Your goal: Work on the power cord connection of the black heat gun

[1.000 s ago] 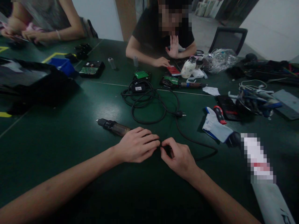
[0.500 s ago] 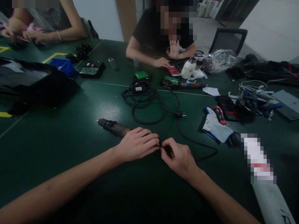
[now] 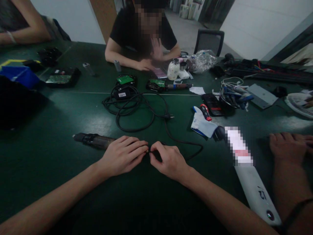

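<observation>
A dark cylindrical electric screwdriver (image 3: 94, 140) lies on the green table, its tip to the left. My left hand (image 3: 123, 156) is wrapped over its right end. Close beside it, my right hand (image 3: 167, 160) pinches with thumb and forefinger at that end, on a small dark piece, probably the cable's connector, too small to make out. A black cable (image 3: 154, 119) lies coiled behind my hands, with a plug (image 3: 168, 116) and a labelled black box (image 3: 121, 94).
Circuit boards (image 3: 126, 79), a second screwdriver (image 3: 179, 86), a glove (image 3: 202, 123) and a red-black handle (image 3: 205, 112) lie around. A white arm-like device (image 3: 254, 186) stands at right, near another person's hand (image 3: 288, 147). A person sits opposite.
The view has swung right, so things appear further left, and another person's arm shows at the right edge. My hands keep nearly the same pose at the screwdriver's end.
</observation>
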Available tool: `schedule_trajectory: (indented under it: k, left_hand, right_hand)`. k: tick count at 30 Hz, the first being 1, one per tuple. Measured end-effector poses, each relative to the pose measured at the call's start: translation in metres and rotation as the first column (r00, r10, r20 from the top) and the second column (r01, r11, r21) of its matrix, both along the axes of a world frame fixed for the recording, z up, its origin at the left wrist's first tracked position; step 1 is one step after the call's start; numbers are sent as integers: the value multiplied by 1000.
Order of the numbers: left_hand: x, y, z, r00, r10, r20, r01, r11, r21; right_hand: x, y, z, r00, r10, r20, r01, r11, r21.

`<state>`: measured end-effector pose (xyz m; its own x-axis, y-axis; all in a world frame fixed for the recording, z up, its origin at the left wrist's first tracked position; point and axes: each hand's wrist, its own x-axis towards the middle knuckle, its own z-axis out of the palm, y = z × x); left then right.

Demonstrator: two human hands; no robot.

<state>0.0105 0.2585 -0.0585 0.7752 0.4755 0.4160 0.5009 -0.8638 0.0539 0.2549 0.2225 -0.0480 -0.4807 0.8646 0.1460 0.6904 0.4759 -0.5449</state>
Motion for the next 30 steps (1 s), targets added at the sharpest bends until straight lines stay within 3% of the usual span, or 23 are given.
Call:
schedule_trajectory:
  k: [6,11,16,30]
  left_hand:
    - [1,0,0,999,39,12,-39,999,-6]
    - [1,0,3,1000,-13,14,13,999,-46]
    - [3,1,1,998,50,25,-49,999,-18]
    - [6,0,7,998,29,60,-23,995,-100]
  right_hand:
    - [1,0,1,1000,8,19,-8,1000,3]
    - [1,1,1,1000,10,-5,-10,1000,-11]
    - [1,1,1,1000,-2,4,2,1000,-6]
    - [2,1,-3,999,-22,-29,21,999,-37]
